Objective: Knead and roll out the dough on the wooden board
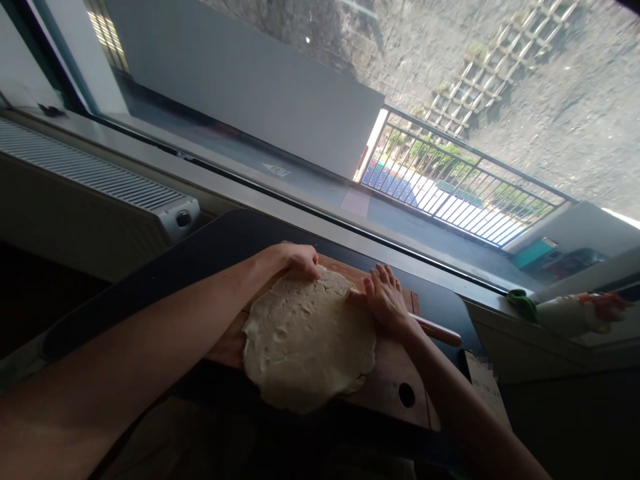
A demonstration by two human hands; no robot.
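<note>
A large, roughly round sheet of dough (310, 340) lies on a wooden board (373, 400), overhanging the board's near edge. At its far left edge, my left hand (301, 260) is closed with the fingers curled, gripping the dough's rim. My right hand (387, 297) rests palm down over a wooden rolling pin (440, 331), its fingers stretched out. The pin's left end touches the right side of the dough, and its other end sticks out past my wrist. Part of the pin is hidden under my right hand.
The board sits on a dark table (200, 260) beside a window sill. A radiator (100, 180) stands at the left. A carton-like box (485, 383) is off the table's right corner, and a white container (565, 313) with a green part is on the right. Outside runs a railing (450, 180).
</note>
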